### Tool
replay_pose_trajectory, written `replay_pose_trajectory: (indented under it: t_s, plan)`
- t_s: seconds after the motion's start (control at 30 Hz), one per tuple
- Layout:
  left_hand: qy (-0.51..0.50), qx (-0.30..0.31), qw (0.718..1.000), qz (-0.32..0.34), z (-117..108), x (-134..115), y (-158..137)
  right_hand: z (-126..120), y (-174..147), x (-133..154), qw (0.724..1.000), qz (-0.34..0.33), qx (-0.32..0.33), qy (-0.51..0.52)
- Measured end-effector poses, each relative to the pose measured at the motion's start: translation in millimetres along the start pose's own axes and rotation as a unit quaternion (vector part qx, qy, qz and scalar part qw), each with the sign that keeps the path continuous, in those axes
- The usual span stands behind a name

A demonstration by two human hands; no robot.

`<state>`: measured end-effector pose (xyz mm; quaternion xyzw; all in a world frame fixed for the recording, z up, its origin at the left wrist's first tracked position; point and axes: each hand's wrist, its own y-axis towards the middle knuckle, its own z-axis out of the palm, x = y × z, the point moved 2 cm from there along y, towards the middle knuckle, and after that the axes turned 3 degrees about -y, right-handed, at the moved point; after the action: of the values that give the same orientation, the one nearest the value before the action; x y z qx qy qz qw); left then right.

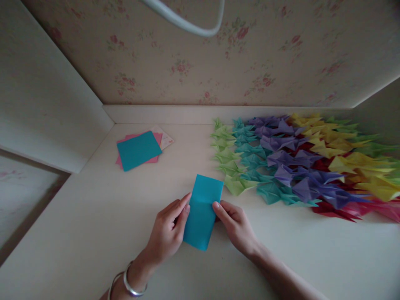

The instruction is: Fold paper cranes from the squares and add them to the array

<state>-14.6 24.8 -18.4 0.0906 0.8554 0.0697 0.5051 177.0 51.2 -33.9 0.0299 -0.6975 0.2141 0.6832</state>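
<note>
A folded sheet of blue paper (203, 212), now a tall rectangle with a faint crease across its upper part, is held above the table, tilted slightly. My left hand (170, 225) is closed at its left edge, thumb and index finger along the side. On the opposite edge, my right hand (236, 225) pinches the paper, with the thumb on the front and the fingers mostly hidden behind. Two silver bangles (129, 281) circle my left wrist.
Rows of folded paper cranes (281, 154) in green, teal, purple, yellow and red cover the table's right side. A teal sheet (139, 150) lies on pink paper (154, 159) at the back left. A white cable (200, 30) hangs before the floral wall (187, 83).
</note>
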Motion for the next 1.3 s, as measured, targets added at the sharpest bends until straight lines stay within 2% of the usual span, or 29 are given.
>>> replay_pose_trajectory:
  t_s: [0.1, 0.27, 0.47, 0.77, 1.0, 1.17, 1.3]
  plan:
    - [0.005, -0.014, 1.0, -0.005, -1, 1, 0, 2, -1, 2, 1.0, 0.002, 0.018, 0.006]
    - [0.008, -0.024, 1.0, -0.008, 0, -1, -1, 2, -3, 4, 1.0, -0.007, 0.004, -0.025]
    - [0.005, -0.05, 0.998, -0.048, -2, 0, -1, 5, -6, 11, 0.998, -0.009, 0.052, -0.027]
    - [-0.039, -0.015, 0.991, -0.126, -1, 2, -1, 3, -4, 7, 0.998, -0.018, 0.01, -0.056]
    - [-0.101, 0.067, 0.986, -0.114, 1, -5, 1, -2, -5, 4, 0.996, -0.036, -0.027, -0.079]
    - [-0.066, 0.05, 0.992, -0.1, 2, -2, 1, -2, -2, 3, 0.998, -0.027, -0.037, -0.039]
    - [-0.049, 0.024, 0.996, -0.067, 2, 0, 1, 1, -2, 5, 1.0, -0.006, -0.004, -0.016]
